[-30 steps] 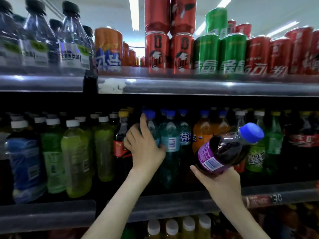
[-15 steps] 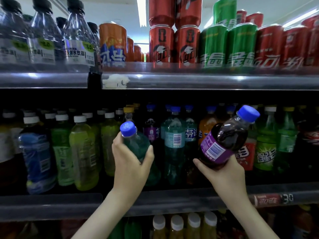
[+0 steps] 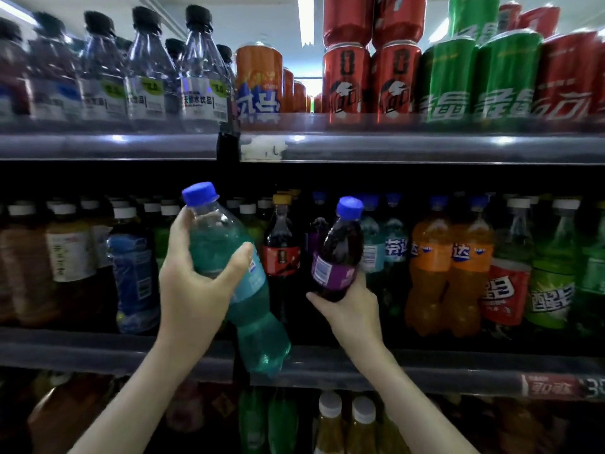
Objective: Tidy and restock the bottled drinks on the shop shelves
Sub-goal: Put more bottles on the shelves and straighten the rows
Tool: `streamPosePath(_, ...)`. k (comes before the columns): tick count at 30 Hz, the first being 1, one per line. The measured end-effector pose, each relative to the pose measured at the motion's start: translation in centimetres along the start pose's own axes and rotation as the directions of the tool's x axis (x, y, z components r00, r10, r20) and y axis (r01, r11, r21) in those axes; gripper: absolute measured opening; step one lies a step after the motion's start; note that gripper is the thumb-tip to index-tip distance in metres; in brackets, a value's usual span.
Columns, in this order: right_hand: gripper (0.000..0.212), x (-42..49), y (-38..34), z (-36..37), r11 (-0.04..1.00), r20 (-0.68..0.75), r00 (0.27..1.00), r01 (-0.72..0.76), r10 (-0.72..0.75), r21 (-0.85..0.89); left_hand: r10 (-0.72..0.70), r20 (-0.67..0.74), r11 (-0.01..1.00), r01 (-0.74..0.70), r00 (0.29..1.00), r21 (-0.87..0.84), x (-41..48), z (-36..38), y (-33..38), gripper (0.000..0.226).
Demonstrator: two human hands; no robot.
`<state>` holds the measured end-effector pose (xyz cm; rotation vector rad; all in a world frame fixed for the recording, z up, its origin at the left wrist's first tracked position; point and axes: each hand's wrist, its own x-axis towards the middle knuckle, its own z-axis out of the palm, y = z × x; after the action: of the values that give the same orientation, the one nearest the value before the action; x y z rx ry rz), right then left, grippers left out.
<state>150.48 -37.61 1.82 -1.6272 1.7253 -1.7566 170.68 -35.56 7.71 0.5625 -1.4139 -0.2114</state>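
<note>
My left hand [image 3: 193,290] grips a teal bottle [image 3: 258,335] with a blue cap, tilted with its cap up to the left, in front of the middle shelf [image 3: 425,368]. My right hand [image 3: 350,306] grips the base of a dark purple-labelled bottle [image 3: 337,253] with a blue cap. That bottle is nearly upright and sits in the gap between a dark cola bottle [image 3: 280,244] and more teal bottles [image 3: 389,244]. Whether its base touches the shelf is hidden by my hand.
Orange bottles [image 3: 448,270], red-labelled and green bottles stand to the right on the middle shelf; yellow-green and blue bottles [image 3: 134,273] to the left. The top shelf [image 3: 425,149] carries clear water bottles and stacked cans. White-capped bottles [image 3: 347,427] fill the lower shelf.
My left hand has pulled the teal bottle out of the row and toward me. My right hand has swung the purple bottle upright and moved it left into the gap.
</note>
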Motion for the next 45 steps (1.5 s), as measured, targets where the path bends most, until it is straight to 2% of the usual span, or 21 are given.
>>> streamPosePath(4,0.077,1.4,-0.1,2.4,0.985,0.039,0.994,-0.094,0.101,-0.143,-0.055,0.016,0.998,0.055,0.998,-0.013,0.2,-1.4,-0.4,0.066)
streamPosePath(8,0.082,2.3,-0.1,3.2,0.980,0.089,0.983,-0.148,0.161,-0.135,-0.024,0.055,0.999,0.022,0.998,0.041,0.0,-1.6,-0.1,0.068)
streamPosePath(11,0.085,1.5,-0.3,2.7,0.976,0.149,0.977,-0.125,0.153,-0.181,-0.018,0.073,0.998,0.014,0.997,0.056,-0.6,-0.6,0.4,0.069)
streamPosePath(13,0.084,0.0,-0.6,1.6,0.976,0.148,0.986,-0.041,0.074,-0.216,-0.032,0.090,0.999,0.028,0.995,0.045,-1.1,0.3,0.8,0.070)
streamPosePath(14,0.081,-1.0,-0.8,0.9,0.986,0.126,0.992,0.018,0.003,-0.168,-0.035,0.104,0.999,0.033,0.994,0.027,-1.4,0.9,1.0,0.068)
streamPosePath(16,0.078,-3.2,-1.8,-1.2,0.991,0.161,0.979,0.112,-0.124,0.079,-0.029,0.142,0.999,0.032,0.989,-0.024,-1.8,2.3,1.5,0.061)
streamPosePath(17,0.077,-4.0,-2.4,-2.2,0.975,0.242,0.956,0.123,-0.167,0.186,-0.021,0.168,0.998,0.031,0.986,-0.052,-1.9,3.1,1.8,0.060)
streamPosePath(19,0.076,-4.8,-3.2,-3.9,0.969,0.387,0.900,0.123,-0.200,0.216,-0.016,0.220,0.994,0.038,0.975,-0.098,-2.2,5.3,2.4,0.061)
streamPosePath(20,0.075,-4.7,-3.1,-4.5,0.972,0.387,0.899,0.139,-0.204,0.190,-0.011,0.245,0.992,0.042,0.969,-0.119,-2.3,6.4,2.7,0.063)
streamPosePath(21,0.072,-4.6,-2.9,-5.1,0.978,0.329,0.925,0.152,-0.191,0.143,0.002,0.270,0.989,0.039,0.963,-0.146,-2.3,7.6,3.0,0.064)
streamPosePath(23,0.066,-4.0,-2.2,-6.3,0.984,0.155,0.972,0.166,-0.175,0.069,0.033,0.317,0.977,0.036,0.948,-0.208,-2.3,9.8,3.5,0.063)
streamPosePath(25,0.066,-3.3,-1.1,-7.6,0.987,0.004,0.987,0.161,-0.162,0.026,0.084,0.338,0.975,-0.008,0.937,-0.222,-2.2,11.7,3.2,0.059)
streamPosePath(26,0.067,-3.0,-0.4,-8.2,0.987,-0.076,0.984,0.160,-0.158,0.008,0.128,0.323,0.984,-0.078,0.938,-0.162,-2.4,12.6,2.6,0.057)
streamPosePath(28,0.069,-2.2,1.1,-9.1,0.990,-0.229,0.963,0.143,-0.141,-0.008,0.189,0.281,0.967,-0.227,0.941,0.112,-3.0,14.2,0.7,0.052)
streamPosePath(30,0.072,-1.3,2.3,-9.6,0.996,-0.334,0.940,0.086,-0.075,0.019,0.168,0.256,0.875,-0.264,0.952,0.407,-3.9,15.6,-1.2,0.051)
streamPosePath(32,0.075,-0.1,3.2,-9.8,0.999,-0.358,0.933,0.047,-0.034,0.028,0.112,0.331,0.782,-0.288,0.937,0.552,-4.7,16.7,-2.6,0.069)
streamPosePath(35,0.077,1.1,4.1,-9.2,1.000,-0.287,0.958,0.002,-0.007,-0.018,0.080,0.425,0.700,-0.355,0.901,0.619,-5.2,17.8,-3.9,0.104)
streamPosePath(37,0.078,1.6,4.7,-8.4,0.999,-0.209,0.978,-0.009,0.000,-0.042,0.070,0.425,0.682,-0.354,0.903,0.640,-5.0,18.2,-4.3,0.114)
streamPosePath(41,0.082,2.3,5.0,-7.4,0.997,-0.132,0.991,-0.001,-0.009,-0.076,0.096,0.416,0.691,-0.361,0.904,0.626,-4.6,17.7,-5.0,0.113)
streamPosePath(45,0.090,1.4,4.9,-7.3,0.992,-0.044,0.999,0.019,-0.024,-0.122,0.111,0.444,0.693,-0.389,0.889,0.607,-5.0,16.8,-5.3,0.098)
